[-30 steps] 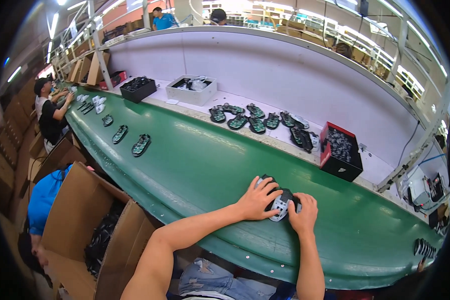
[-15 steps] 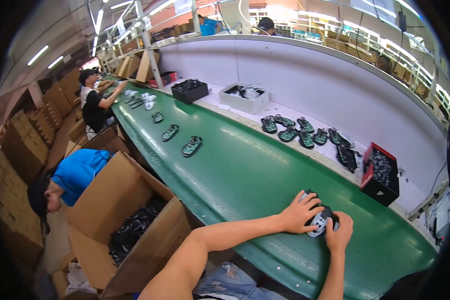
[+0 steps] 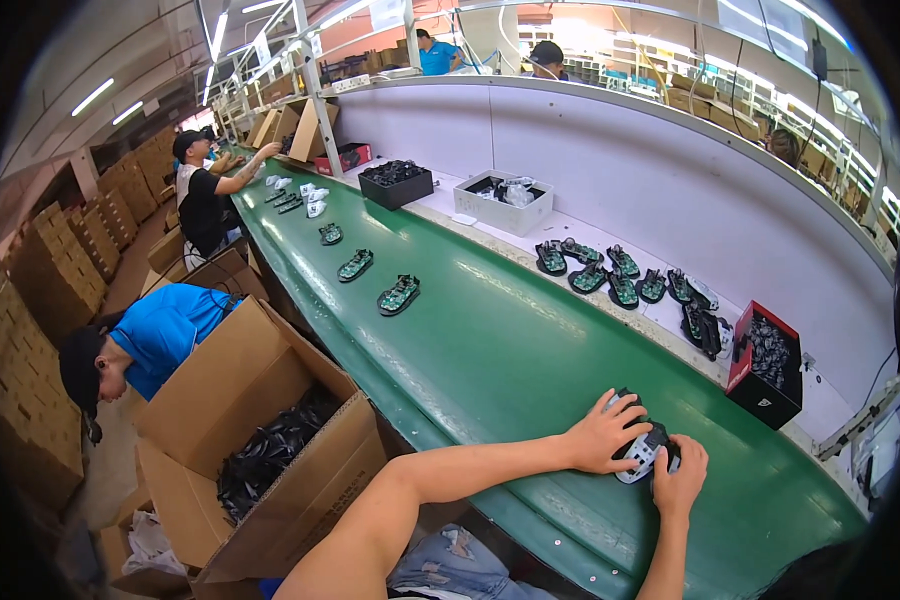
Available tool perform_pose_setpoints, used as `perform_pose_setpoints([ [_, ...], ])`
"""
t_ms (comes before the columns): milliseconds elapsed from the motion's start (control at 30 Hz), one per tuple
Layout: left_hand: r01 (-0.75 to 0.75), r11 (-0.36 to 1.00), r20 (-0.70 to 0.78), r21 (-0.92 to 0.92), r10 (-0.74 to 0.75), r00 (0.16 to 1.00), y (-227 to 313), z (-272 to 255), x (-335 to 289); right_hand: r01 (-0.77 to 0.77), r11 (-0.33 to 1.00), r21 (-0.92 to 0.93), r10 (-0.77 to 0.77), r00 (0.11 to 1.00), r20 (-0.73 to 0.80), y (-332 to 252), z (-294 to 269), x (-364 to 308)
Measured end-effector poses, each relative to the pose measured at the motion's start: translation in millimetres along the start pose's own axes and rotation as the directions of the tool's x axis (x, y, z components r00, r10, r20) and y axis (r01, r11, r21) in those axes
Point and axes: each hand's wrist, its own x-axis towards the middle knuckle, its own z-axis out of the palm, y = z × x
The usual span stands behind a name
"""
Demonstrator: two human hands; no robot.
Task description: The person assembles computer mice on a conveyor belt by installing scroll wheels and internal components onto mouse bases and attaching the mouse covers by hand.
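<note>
A black and pale grey shell (image 3: 638, 452), shaped like a computer mouse, rests on the green belt between my hands. My left hand (image 3: 607, 436) has its fingers curled over the far left side. From the right, my right hand (image 3: 680, 474) grips the same shell, thumb and fingers closed against it. The fingers cover much of its surface. Several mouse-shaped black bases with green circuit boards (image 3: 587, 278) lie on the ledge beyond the belt, and further ones (image 3: 399, 296) sit spaced out along the belt to the left.
A red and black box of small dark parts (image 3: 765, 358) stands on the ledge at right. Farther left are a white box (image 3: 503, 203) and a black box (image 3: 396, 185). An open carton of black parts (image 3: 260, 400) borders the belt, with a bending co-worker (image 3: 170, 335) behind.
The whole view has shifted slightly, with the surroundings appearing a little lower and to the right. Both hands keep their hold on the shell, with barely any movement.
</note>
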Motion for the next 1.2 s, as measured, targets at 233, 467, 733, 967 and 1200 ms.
perform_pose_setpoints([
  [233,0.031,0.999,-0.027,0.031,-0.03,0.999,-10.2,-5.2,0.6,-0.042,0.993,0.108,0.051,0.995,-0.087,-7.2,-0.8,0.3],
  [467,0.124,0.988,-0.084,-0.086,-0.132,0.988,-23.9,-15.2,5.2,-0.133,0.976,0.173,0.157,0.979,-0.131,20.5,3.2,7.8],
  [733,0.212,0.94,-0.158,-0.269,-0.26,0.953,-35.4,-11.9,5.7,-0.29,0.742,0.604,0.393,0.919,-0.042,33.9,15.1,10.2],
  [967,0.239,0.935,-0.09,-0.262,-0.27,0.959,-32.8,-6.7,2.2,-0.22,0.867,0.446,0.28,0.957,-0.072,40.5,22.6,5.2],
  [1200,0.23,0.937,-0.105,-0.263,-0.265,0.959,-30.3,-9.7,2.1,-0.21,0.941,0.266,0.224,0.974,-0.021,19.2,7.9,6.6],
])
